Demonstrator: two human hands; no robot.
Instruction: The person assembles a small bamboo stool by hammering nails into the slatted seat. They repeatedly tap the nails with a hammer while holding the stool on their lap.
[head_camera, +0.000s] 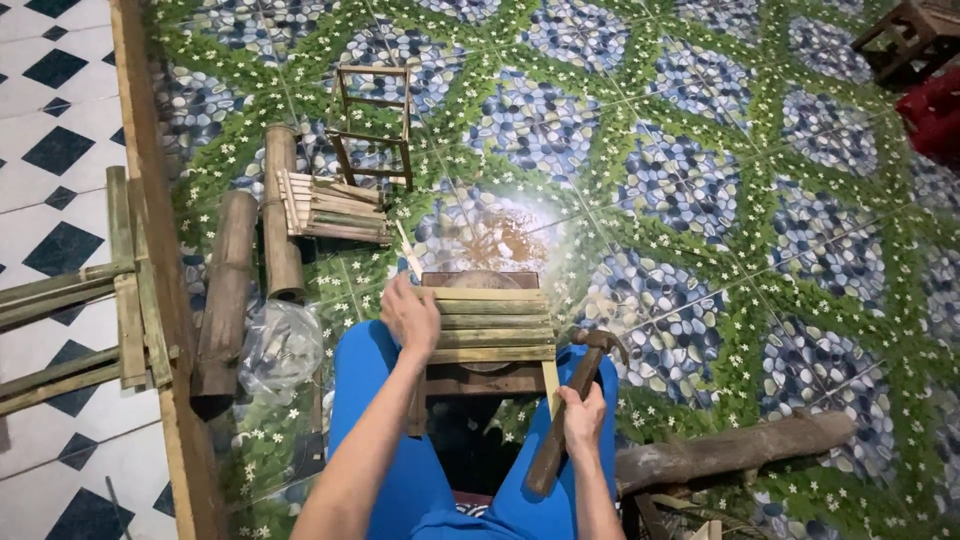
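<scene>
Tiled floor (700, 150) with a green-and-blue pebble pattern. On it, between the blue-clad knees, a small wooden stool frame (485, 375) carries a seat of pale green-yellow bamboo slats (495, 325) laid side by side. Left hand (410, 315) rests flat on the slats' left end, fingers spread. Right hand (583, 418) has its grip closed around a hammer (570, 410), head just beside the slats' right edge.

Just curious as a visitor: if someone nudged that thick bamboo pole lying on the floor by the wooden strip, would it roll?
Probably: the bamboo pole is round and lies on smooth tile floor. It looks stiff, being thick and straight. It may be light for its size, since its open end looks hollow.
</scene>
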